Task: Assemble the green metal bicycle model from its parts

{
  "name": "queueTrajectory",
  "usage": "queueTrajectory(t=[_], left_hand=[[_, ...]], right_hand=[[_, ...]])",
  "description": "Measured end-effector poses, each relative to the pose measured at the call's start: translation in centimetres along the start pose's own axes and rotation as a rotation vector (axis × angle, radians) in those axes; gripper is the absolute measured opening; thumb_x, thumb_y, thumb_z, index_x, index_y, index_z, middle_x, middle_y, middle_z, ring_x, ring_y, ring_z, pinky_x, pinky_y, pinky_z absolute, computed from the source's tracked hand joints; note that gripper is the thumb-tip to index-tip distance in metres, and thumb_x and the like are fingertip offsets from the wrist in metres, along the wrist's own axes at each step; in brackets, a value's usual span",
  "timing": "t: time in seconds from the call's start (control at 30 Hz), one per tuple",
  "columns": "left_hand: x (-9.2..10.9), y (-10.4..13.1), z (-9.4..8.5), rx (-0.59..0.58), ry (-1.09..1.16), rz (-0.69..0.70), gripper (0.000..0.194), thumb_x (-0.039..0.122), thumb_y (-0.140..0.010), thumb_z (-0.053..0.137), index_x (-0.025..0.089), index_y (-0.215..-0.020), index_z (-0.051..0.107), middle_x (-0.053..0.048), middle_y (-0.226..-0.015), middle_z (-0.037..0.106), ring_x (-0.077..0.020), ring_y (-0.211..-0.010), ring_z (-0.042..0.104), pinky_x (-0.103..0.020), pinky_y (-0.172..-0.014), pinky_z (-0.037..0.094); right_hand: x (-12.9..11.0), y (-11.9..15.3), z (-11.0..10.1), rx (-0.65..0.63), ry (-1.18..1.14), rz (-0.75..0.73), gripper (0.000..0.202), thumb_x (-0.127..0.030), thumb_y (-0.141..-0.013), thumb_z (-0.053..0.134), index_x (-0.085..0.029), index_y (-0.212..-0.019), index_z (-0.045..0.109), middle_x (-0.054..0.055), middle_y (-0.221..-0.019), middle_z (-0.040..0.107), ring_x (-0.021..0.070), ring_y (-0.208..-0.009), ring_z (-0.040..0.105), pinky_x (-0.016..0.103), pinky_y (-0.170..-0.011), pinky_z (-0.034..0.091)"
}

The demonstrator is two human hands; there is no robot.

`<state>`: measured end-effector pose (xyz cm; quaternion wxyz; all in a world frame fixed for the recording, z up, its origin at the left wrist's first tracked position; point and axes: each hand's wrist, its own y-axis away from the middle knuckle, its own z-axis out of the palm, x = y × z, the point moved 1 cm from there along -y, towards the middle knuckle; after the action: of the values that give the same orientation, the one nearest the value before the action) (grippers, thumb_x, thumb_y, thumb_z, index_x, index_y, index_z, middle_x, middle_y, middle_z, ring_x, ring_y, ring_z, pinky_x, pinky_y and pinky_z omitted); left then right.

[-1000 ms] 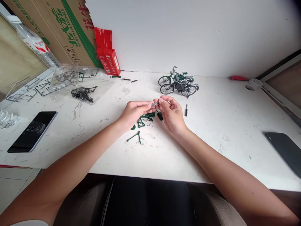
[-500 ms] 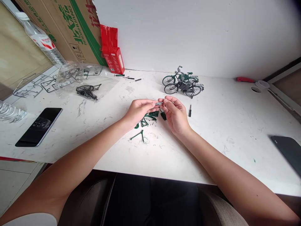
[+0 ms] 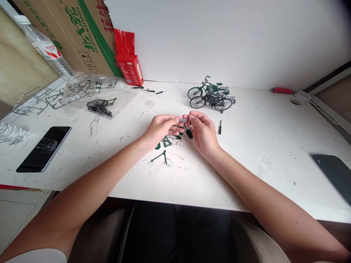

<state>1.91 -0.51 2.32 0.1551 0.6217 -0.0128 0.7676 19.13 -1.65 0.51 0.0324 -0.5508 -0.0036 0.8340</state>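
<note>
A small silver metal part [image 3: 183,120] is pinched between both my hands above the table; its exact kind is too small to make out. My left hand [image 3: 161,129] grips its left end with thumb and fingers. On the other end, the thumb and index finger of my right hand [image 3: 204,133] are closed. Beneath the hands lie green model bicycle parts [image 3: 168,141] and tiny loose bits, partly hidden by my fingers. Nearer to me rests a green Y-shaped piece [image 3: 164,157]. A dark green part [image 3: 189,133] shows beside my right fingers.
Two model bicycles [image 3: 211,96] stand at the back. A small screwdriver [image 3: 220,128] lies right of my hand, several tools [image 3: 149,90] behind. Bagged black bicycle parts [image 3: 101,106], a phone [image 3: 44,149] and a bottle [image 3: 45,45] are left; a dark flat object [image 3: 333,175] lies right.
The silver part has turned slightly between my fingers, showing more of its side. Both hands keep their pinch, and the whole view has shifted a little.
</note>
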Motion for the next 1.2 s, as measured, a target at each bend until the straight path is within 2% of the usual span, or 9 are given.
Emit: queueTrajectory(t=[0.1,0.27,0.5,0.63,0.83,1.0,1.2], left_hand=[[0.1,0.0,0.0,0.012,-0.003,0.012,0.018,0.024,-0.094,0.076,0.012,-0.107,0.079,-0.011,-0.098,0.082,-0.0199,-0.083,0.080,-0.034,-0.082,0.063],[0.1,-0.2,-0.2,0.012,0.002,0.026,0.020,0.025,-0.093,0.079,0.012,-0.107,0.078,-0.011,-0.097,0.081,-0.0188,-0.083,0.078,-0.036,-0.086,0.062],[-0.5,0.0,-0.4,-0.021,-0.107,0.143,0.040,0.023,-0.079,0.094,0.014,-0.114,0.078,-0.014,-0.124,0.081,-0.0209,-0.105,0.077,-0.039,-0.101,0.059],[-0.7,-0.1,-0.4,-0.025,-0.132,0.201,0.037,0.024,-0.079,0.094,0.014,-0.111,0.079,-0.014,-0.125,0.082,-0.0214,-0.106,0.076,-0.042,-0.105,0.058],[-0.9,-0.3,-0.5,-0.031,-0.130,0.207,0.034,0.026,-0.079,0.093,0.014,-0.108,0.079,-0.013,-0.119,0.083,-0.0212,-0.103,0.077,-0.042,-0.106,0.059],[-0.9,-0.4,-0.5,-0.028,-0.130,0.221,0.033,0.025,-0.080,0.093,0.015,-0.108,0.079,-0.013,-0.122,0.083,-0.0210,-0.105,0.077,-0.039,-0.104,0.060],[-0.3,-0.1,-0.4,-0.025,-0.099,0.142,0.032,0.026,-0.084,0.091,0.015,-0.111,0.077,-0.011,-0.112,0.083,-0.0203,-0.089,0.082,-0.033,-0.082,0.063]], right_hand=[[0.0,0.0,0.0,0.008,0.012,-0.002,0.024,-0.036,-0.085,0.088,-0.028,-0.102,0.073,0.002,-0.106,0.081,0.0201,-0.104,0.075,0.042,-0.107,0.060],[0.0,0.1,0.0,0.011,0.007,0.007,0.022,-0.033,-0.085,0.088,-0.028,-0.101,0.074,0.002,-0.105,0.080,0.0189,-0.099,0.074,0.041,-0.106,0.060],[0.0,0.1,0.0,0.028,0.020,0.000,0.021,-0.032,-0.084,0.087,-0.028,-0.100,0.074,0.002,-0.103,0.080,0.0200,-0.105,0.074,0.040,-0.103,0.062],[0.1,0.2,0.1,0.012,0.022,-0.012,0.021,-0.031,-0.085,0.088,-0.028,-0.100,0.074,0.002,-0.102,0.081,0.0200,-0.104,0.075,0.040,-0.103,0.061],[0.1,0.0,0.0,0.005,0.047,-0.023,0.023,-0.033,-0.083,0.088,-0.028,-0.101,0.074,0.002,-0.104,0.081,0.0202,-0.100,0.074,0.041,-0.100,0.062],[0.2,0.0,0.1,-0.005,0.057,-0.050,0.030,-0.036,-0.080,0.094,-0.028,-0.101,0.073,0.002,-0.103,0.080,0.0207,-0.100,0.075,0.042,-0.102,0.061],[0.4,-0.1,0.0,0.008,0.064,-0.079,0.038,-0.043,-0.075,0.100,-0.029,-0.100,0.075,0.000,-0.097,0.079,0.0186,-0.093,0.074,0.039,-0.097,0.063]])
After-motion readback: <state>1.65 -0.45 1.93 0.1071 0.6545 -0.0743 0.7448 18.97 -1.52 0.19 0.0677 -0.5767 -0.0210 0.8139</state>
